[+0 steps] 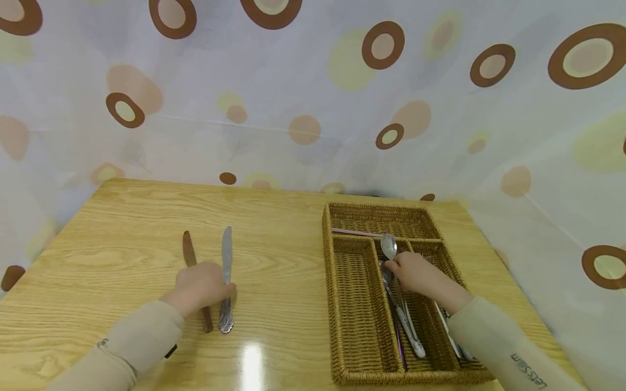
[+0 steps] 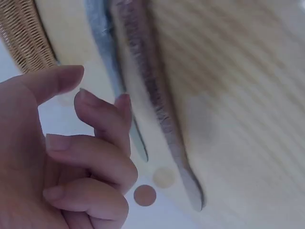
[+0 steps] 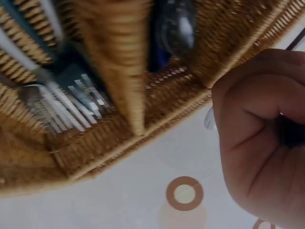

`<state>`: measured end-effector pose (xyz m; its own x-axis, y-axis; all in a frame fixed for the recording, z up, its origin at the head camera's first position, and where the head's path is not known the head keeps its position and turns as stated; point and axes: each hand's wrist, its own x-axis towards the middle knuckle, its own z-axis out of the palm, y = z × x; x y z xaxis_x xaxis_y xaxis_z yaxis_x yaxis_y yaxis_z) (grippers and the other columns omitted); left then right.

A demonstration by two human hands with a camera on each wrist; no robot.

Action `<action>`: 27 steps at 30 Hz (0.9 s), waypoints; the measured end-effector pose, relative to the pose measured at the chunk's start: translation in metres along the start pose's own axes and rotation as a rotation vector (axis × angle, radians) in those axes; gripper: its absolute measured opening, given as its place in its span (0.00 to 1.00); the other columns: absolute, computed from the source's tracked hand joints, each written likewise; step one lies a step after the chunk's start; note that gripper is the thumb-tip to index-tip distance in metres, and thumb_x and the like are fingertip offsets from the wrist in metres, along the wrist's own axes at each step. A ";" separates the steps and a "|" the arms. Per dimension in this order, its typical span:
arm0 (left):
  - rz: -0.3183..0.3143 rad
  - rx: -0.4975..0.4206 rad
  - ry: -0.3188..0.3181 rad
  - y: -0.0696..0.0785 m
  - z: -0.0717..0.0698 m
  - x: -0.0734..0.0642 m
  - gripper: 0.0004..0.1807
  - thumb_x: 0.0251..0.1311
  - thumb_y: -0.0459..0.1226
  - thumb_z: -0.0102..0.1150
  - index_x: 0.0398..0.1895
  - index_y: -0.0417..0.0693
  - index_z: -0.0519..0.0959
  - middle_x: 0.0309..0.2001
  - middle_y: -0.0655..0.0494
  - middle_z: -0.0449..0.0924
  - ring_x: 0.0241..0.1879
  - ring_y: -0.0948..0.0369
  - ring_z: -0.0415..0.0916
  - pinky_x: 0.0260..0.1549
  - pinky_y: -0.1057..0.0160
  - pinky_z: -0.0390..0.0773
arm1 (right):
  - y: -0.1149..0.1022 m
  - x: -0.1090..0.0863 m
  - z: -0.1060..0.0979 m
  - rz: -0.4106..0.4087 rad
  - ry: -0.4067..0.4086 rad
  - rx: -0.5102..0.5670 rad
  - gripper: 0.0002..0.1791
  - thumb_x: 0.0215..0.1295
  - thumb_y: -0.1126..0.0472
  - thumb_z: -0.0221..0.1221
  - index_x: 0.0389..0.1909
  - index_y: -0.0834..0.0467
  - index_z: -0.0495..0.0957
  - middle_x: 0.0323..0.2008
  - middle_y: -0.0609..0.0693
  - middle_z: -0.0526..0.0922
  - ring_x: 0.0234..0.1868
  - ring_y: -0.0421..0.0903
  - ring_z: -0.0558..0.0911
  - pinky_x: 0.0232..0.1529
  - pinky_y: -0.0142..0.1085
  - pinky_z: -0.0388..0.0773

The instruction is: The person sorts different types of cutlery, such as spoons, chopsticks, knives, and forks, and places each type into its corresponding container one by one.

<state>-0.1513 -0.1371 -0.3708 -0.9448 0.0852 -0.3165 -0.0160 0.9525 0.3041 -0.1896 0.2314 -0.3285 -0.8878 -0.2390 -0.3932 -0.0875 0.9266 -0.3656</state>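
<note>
On the left half of the table, my left hand point(image 1: 201, 285) hovers by two table knives, a copper-coloured one point(image 1: 188, 248) and a silver one point(image 1: 227, 250) with an ornate handle. Its fingers are loosely curled and hold nothing, as the left wrist view shows. My right hand point(image 1: 415, 274) grips a silver spoon point(image 1: 388, 245) by its handle over a narrow compartment of the wicker cutlery tray point(image 1: 329, 304). The bowl points toward the far side; the hand hides much of the handle. More spoons point(image 1: 402, 317) lie in that compartment below.
Several forks point(image 3: 59, 105) lie in the right compartment, partly behind my right sleeve. A thin pink utensil point(image 1: 359, 233) lies in the tray's back compartment. Woven dividers point(image 3: 136, 71) separate the sections. A patterned curtain point(image 1: 303, 98) hangs behind the wooden table point(image 1: 279, 304).
</note>
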 end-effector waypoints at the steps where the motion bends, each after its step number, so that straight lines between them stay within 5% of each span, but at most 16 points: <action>1: -0.004 0.001 -0.010 -0.002 0.001 -0.001 0.15 0.53 0.45 0.55 0.14 0.48 0.70 0.15 0.58 0.67 0.16 0.63 0.64 0.18 0.64 0.60 | 0.004 -0.001 0.000 0.010 -0.004 -0.009 0.20 0.73 0.60 0.41 0.24 0.64 0.73 0.08 0.45 0.64 0.10 0.39 0.62 0.19 0.34 0.65; 5: -0.006 0.045 -0.014 0.003 0.006 -0.005 0.14 0.50 0.42 0.57 0.12 0.47 0.71 0.15 0.56 0.72 0.16 0.63 0.68 0.17 0.66 0.64 | 0.012 -0.002 0.003 0.042 -0.022 -0.054 0.20 0.73 0.60 0.43 0.25 0.65 0.75 0.08 0.47 0.69 0.10 0.39 0.67 0.18 0.34 0.69; 11: 0.012 0.214 0.027 0.015 0.011 -0.004 0.20 0.56 0.40 0.56 0.08 0.45 0.70 0.11 0.57 0.65 0.12 0.66 0.61 0.11 0.72 0.59 | 0.016 -0.001 0.011 0.047 -0.034 -0.081 0.19 0.71 0.61 0.44 0.22 0.65 0.74 0.09 0.51 0.74 0.10 0.40 0.70 0.17 0.34 0.69; 19: -0.030 0.234 0.004 0.022 0.015 0.008 0.16 0.59 0.37 0.53 0.16 0.38 0.74 0.12 0.55 0.66 0.12 0.66 0.60 0.12 0.72 0.58 | 0.018 0.001 0.027 0.024 -0.039 -0.191 0.23 0.70 0.63 0.46 0.12 0.60 0.71 0.05 0.46 0.67 0.08 0.37 0.64 0.14 0.30 0.67; 27: -0.013 0.263 -0.006 0.025 0.020 0.012 0.19 0.60 0.40 0.53 0.13 0.41 0.72 0.12 0.57 0.65 0.12 0.66 0.59 0.12 0.72 0.58 | 0.014 0.000 0.036 -0.042 -0.032 -0.267 0.19 0.69 0.66 0.46 0.15 0.58 0.67 0.11 0.46 0.61 0.14 0.39 0.58 0.18 0.30 0.58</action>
<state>-0.1569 -0.1064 -0.3847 -0.9432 0.0731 -0.3241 0.0578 0.9967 0.0565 -0.1743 0.2339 -0.3639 -0.8668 -0.2837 -0.4101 -0.2437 0.9585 -0.1481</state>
